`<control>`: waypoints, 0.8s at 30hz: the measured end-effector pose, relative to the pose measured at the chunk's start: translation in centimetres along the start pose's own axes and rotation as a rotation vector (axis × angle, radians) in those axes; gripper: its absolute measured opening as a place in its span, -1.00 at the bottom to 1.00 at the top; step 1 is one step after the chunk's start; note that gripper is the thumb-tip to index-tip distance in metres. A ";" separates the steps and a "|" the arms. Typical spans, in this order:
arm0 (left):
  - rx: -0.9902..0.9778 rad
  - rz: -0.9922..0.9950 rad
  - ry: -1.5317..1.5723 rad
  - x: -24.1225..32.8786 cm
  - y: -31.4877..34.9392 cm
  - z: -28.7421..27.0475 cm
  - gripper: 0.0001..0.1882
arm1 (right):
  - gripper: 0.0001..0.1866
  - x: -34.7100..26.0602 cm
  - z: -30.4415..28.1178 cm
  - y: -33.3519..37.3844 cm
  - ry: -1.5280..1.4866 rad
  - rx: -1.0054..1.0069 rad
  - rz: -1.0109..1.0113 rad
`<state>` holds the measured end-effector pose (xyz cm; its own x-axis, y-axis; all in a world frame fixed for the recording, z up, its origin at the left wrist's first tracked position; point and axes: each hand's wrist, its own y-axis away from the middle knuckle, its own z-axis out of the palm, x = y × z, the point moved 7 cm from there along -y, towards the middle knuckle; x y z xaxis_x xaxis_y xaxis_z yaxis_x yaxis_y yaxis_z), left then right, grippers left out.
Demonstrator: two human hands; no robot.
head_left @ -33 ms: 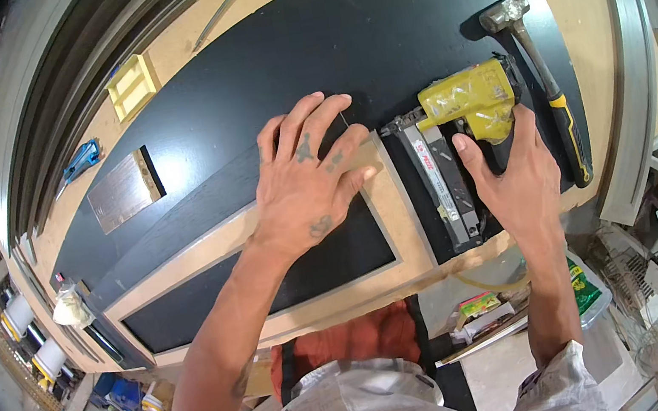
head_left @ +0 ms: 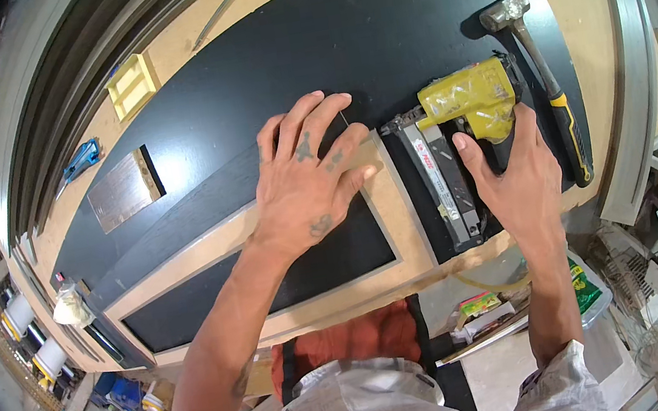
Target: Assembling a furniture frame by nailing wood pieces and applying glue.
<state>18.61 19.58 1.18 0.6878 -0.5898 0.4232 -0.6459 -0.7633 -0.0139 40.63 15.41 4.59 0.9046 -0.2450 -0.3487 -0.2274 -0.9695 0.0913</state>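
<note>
My left hand (head_left: 300,182) lies palm down with its fingers spread, over the upper rail of a pale wooden frame (head_left: 339,298) and the curved black panel (head_left: 394,19) under it. My right hand (head_left: 523,190) is at the grip of a nail gun (head_left: 462,94), its thumb on the near side and its fingers curled round the other side. The nail gun has a yellow body and a long dark magazine, and it rests on its side on the panel. Part of its grip is hidden by my hand.
A hammer (head_left: 530,53) lies right of the nail gun. At left are a wooden block (head_left: 123,192), a blue tool (head_left: 82,158) and a small yellow tray (head_left: 131,88). Long grey mouldings (head_left: 60,84) run along the far left. A brush-like tool (head_left: 72,308) lies at the near left.
</note>
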 end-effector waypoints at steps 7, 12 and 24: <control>-0.010 0.000 -0.042 -0.2 -0.4 0.4 -0.57 | -0.34 0.4 0.2 -0.5 -0.042 -0.019 0.007; -0.015 -0.009 -0.046 -0.4 -0.3 0.6 -0.55 | -0.36 0.5 0.4 -0.6 -0.030 -0.009 -0.014; 0.013 0.017 -0.036 0.0 -0.6 0.1 -0.58 | -0.39 2.6 0.4 -1.0 -0.178 -0.026 0.035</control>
<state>19.01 19.98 1.06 0.6882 -0.6120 0.3896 -0.6536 -0.7561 -0.0333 43.04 15.78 3.20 0.8175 -0.2779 -0.5044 -0.2464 -0.9604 0.1296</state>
